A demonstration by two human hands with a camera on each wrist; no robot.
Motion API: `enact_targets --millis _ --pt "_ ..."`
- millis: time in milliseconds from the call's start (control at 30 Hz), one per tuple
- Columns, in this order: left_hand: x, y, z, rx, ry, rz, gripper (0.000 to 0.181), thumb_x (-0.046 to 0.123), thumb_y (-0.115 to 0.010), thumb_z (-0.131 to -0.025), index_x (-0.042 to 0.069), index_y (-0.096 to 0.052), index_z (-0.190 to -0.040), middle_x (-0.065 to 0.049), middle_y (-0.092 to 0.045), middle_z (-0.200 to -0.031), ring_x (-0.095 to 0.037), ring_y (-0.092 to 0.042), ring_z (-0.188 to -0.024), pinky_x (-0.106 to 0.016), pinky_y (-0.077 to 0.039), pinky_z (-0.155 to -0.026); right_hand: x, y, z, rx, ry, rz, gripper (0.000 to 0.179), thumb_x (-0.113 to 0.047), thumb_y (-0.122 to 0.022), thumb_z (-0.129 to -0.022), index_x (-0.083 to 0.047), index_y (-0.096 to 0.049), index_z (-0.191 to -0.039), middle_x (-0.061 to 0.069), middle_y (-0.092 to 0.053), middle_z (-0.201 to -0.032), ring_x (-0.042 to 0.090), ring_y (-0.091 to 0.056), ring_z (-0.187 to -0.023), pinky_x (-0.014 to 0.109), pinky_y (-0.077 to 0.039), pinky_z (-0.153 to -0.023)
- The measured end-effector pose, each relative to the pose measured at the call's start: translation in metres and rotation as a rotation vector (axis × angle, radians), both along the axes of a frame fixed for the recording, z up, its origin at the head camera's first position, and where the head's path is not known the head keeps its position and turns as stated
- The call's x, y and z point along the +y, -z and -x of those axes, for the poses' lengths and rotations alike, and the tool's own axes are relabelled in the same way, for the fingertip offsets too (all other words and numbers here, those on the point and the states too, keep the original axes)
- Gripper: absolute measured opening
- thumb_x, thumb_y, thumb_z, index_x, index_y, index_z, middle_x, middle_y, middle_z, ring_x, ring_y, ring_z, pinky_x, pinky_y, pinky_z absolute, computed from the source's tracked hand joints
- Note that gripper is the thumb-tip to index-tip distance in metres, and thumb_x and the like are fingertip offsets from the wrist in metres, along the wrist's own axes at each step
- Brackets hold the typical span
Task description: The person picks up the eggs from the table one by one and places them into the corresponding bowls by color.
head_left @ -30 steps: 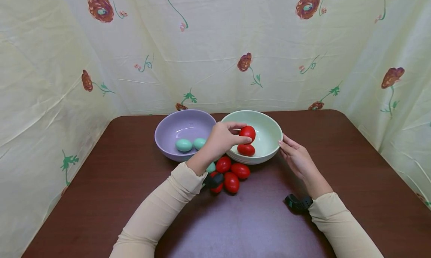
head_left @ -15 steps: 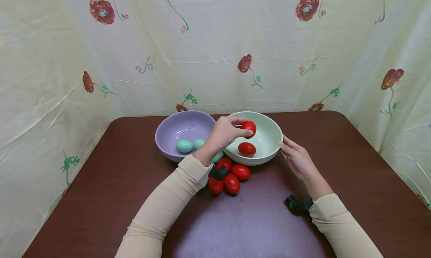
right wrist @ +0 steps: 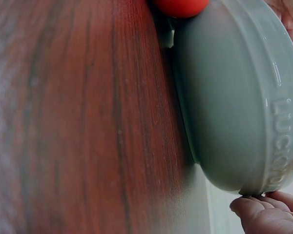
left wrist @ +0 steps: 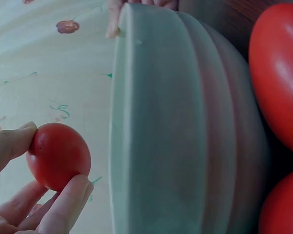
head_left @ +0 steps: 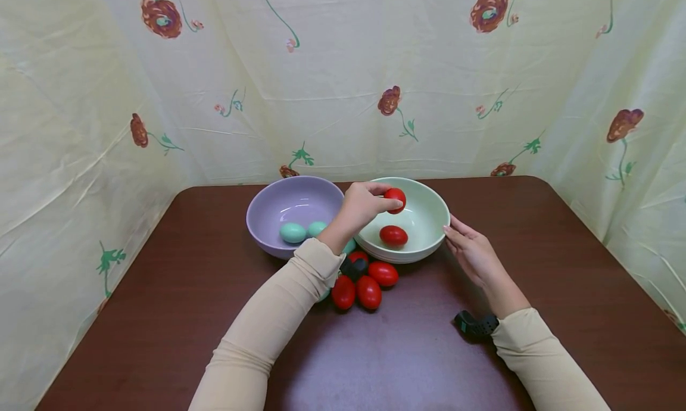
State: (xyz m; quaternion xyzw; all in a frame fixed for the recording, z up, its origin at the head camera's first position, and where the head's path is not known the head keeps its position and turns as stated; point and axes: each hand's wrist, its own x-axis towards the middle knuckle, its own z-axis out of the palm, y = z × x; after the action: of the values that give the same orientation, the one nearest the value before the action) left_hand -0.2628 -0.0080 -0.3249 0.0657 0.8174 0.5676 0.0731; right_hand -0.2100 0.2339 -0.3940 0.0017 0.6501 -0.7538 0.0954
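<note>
My left hand (head_left: 358, 211) pinches a smooth red egg (head_left: 395, 200) between thumb and fingers, over the inside of a pale green bowl (head_left: 426, 211). Below it, a second red egg (head_left: 393, 236) lies on the bowl's floor. My right hand (head_left: 474, 256) grips the bowl's right rim, thumb on the rim and fingers outside. In the left wrist view the held egg (left wrist: 58, 156) hangs beyond the rim, fingertips around it. The right wrist view shows the bowl's outer wall (right wrist: 224, 107) with raised lettering and the right fingertips (right wrist: 249, 204) at its edge.
A purple bowl (head_left: 256, 220) stands left of the green one, with mint-green eggs (head_left: 292, 233) inside. In front of the bowls, several red eggs (head_left: 369, 292) lie on the dark wooden table (head_left: 418, 351), and mint-green eggs show partly behind the left forearm. A flowered curtain (head_left: 343, 71) hangs behind.
The left hand has risen slightly and moved back with the red egg, widening the gap above the egg in the bowl. The right hand keeps its hold on the rim.
</note>
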Motion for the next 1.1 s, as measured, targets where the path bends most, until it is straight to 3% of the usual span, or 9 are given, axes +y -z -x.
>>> enact_targets --millis 300,1100 --pt "0.007 0.011 0.01 0.005 -0.05 0.029 0.036 0.026 -0.08 -0.082 0.014 -0.074 -0.115 0.0 -0.075 -0.106 -0.02 -0.062 -0.1 -0.031 -0.051 -0.088 0.0 0.002 0.0 -0.007 0.006 0.011 0.065 -0.018 -0.047 -0.105 -0.002 -0.011 -0.158 0.009 -0.004 -0.168 0.022 -0.011 -0.154 0.036 -0.013 -0.123" --pt "0.017 0.031 0.023 -0.034 -0.134 0.104 0.038 0.028 -0.08 -0.083 0.013 -0.074 -0.117 -0.004 -0.074 -0.111 -0.02 -0.063 -0.094 -0.03 -0.054 -0.085 0.001 0.002 -0.001 0.007 0.004 0.012 0.065 -0.018 -0.047 -0.106 0.0 -0.011 -0.157 0.01 -0.005 -0.167 0.023 -0.012 -0.154 0.035 -0.014 -0.122"
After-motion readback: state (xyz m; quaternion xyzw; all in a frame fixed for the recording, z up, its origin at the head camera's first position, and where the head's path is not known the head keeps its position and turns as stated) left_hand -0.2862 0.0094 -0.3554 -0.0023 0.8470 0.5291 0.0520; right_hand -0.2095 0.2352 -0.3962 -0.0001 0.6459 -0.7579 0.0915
